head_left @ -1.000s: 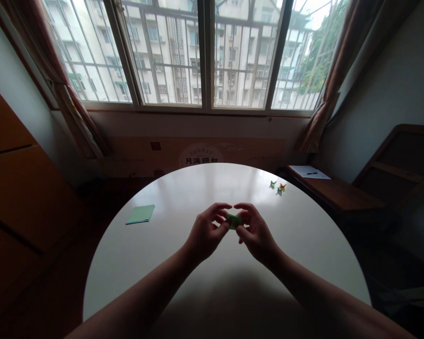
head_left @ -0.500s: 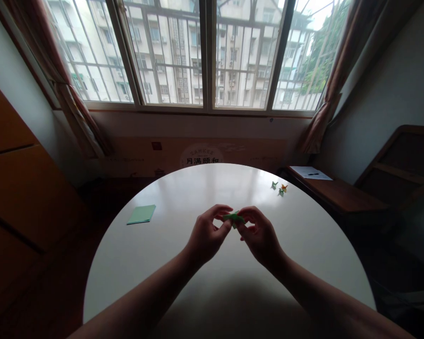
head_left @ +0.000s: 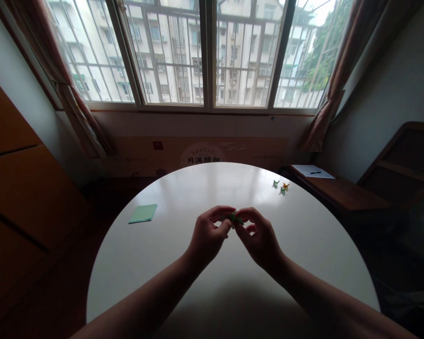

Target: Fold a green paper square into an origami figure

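Observation:
A small piece of folded green paper (head_left: 236, 218) is held over the middle of the white round table (head_left: 155, 273). My left hand (head_left: 212, 233) pinches it from the left, thumb below and fingers above. From the right, my right hand (head_left: 259, 233) pinches the same paper between thumb and index finger. The fingertips of both hands nearly meet and hide much of the paper, so its exact folded shape is hard to make out.
A stack of light green square paper (head_left: 142, 213) lies on the table's left. At the far right are two small green origami figures (head_left: 276, 183) and an orange origami figure (head_left: 286, 186). Beyond the table's right edge, a wooden bench (head_left: 353, 193) bears a white sheet (head_left: 313, 171) and a pen.
My fingers have shifted slightly on the folded green paper, which now shows less between them. The whole view has moved a little; the other things lie as before.

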Demonstrator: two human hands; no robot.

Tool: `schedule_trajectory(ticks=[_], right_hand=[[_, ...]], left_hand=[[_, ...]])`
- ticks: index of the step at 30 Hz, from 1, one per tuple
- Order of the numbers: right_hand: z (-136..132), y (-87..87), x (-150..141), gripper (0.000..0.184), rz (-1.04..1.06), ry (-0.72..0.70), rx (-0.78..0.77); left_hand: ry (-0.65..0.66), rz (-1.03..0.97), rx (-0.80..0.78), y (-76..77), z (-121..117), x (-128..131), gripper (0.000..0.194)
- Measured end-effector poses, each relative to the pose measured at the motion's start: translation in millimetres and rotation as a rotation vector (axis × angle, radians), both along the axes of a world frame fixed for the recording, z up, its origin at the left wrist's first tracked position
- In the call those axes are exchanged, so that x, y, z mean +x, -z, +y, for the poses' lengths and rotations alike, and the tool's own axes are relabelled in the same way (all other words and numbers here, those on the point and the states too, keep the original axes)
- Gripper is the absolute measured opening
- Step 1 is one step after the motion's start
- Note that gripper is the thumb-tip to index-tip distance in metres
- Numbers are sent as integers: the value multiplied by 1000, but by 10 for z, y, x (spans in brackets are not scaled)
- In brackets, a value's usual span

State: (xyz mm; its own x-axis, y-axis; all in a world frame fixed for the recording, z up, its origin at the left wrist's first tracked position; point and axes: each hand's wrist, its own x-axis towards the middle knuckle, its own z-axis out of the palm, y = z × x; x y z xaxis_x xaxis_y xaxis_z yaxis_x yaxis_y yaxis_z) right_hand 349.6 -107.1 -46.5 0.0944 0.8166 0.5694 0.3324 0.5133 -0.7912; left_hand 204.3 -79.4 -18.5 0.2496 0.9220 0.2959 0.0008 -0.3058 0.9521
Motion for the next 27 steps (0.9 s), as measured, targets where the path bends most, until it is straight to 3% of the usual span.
schedule_trajectory(ticks=[12, 20, 27], right_hand=[[-5, 17, -8, 10, 57, 46, -11], [-19, -42, 42, 10, 283, -155, -64], [-17, -86, 71, 4, 418, -232, -75]], left_hand=[[17, -56, -52, -20, -1, -8, 32], [173, -77, -6, -39, 42, -83, 22], [189, -67, 19, -15, 98, -116, 22]])
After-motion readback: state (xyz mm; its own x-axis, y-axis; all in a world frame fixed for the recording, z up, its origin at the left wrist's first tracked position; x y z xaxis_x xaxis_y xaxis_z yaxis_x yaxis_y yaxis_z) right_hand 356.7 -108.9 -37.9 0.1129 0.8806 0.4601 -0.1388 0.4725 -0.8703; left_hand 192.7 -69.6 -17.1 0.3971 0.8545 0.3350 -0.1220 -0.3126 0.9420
